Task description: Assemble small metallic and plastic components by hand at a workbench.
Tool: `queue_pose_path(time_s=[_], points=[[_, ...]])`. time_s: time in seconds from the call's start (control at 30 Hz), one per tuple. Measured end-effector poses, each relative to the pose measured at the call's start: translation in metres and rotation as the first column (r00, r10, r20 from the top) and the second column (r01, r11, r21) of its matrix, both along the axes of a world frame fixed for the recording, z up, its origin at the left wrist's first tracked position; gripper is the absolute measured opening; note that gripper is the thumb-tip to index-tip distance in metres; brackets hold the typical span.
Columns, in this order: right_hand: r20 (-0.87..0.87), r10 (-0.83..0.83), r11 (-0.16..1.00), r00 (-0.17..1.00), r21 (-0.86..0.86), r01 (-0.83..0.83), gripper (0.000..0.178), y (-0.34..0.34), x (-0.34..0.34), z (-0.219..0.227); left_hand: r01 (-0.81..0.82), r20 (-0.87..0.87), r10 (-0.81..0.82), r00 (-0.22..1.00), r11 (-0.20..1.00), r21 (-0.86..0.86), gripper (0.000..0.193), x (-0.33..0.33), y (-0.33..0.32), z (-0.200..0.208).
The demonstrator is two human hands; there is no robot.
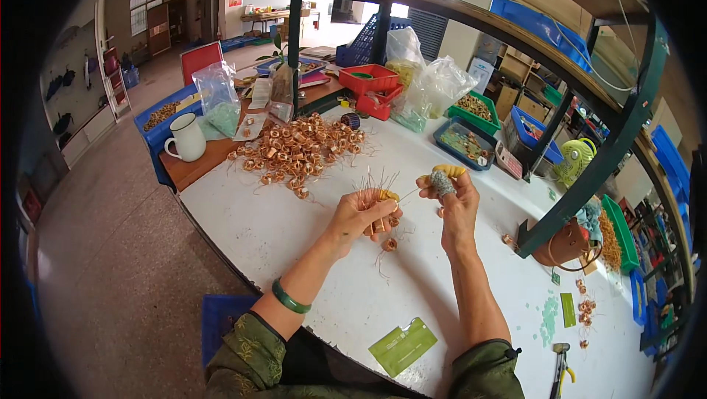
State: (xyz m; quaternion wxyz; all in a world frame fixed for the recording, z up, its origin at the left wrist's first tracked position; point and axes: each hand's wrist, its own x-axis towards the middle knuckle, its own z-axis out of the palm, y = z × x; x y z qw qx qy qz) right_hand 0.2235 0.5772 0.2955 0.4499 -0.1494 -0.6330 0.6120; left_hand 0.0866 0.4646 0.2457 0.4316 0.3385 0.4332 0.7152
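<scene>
Over the white table (294,241) my left hand (357,215) is closed around several copper wire coils (379,227), their thin leads sticking up past the fingers. A yellow cover sits on one of its fingertips. My right hand (458,204), with yellow and grey finger covers (442,182), pinches a thin wire lead that runs across from the left hand. Just below the left hand a loose copper coil (389,245) lies on the table. Beyond both hands is a big heap of copper coils (298,147) with tangled leads.
A dark shelf post (589,156) rises at the right. A white mug (187,138) stands far left, red bins (368,79) and a dark tray (464,143) at the back. Near me lie a green card (403,346) and pliers (562,371); small coils (586,311) lie right.
</scene>
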Motion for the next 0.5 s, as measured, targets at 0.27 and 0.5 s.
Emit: queue_pose_path(time_s=[0.27,0.5], points=[[0.015,-0.062,0.998,0.998,0.013,0.061,0.041,0.011,0.002,0.003,-0.077,0.022,0.078,0.997,0.997,-0.026,0.014,-0.001,0.000,-0.002],[0.137,0.140,0.990,0.981,0.013,-0.143,0.035,0.004,-0.002,-0.008,-0.068,-0.041,0.066,0.997,0.996,-0.055,0.015,0.002,0.001,-0.001]])
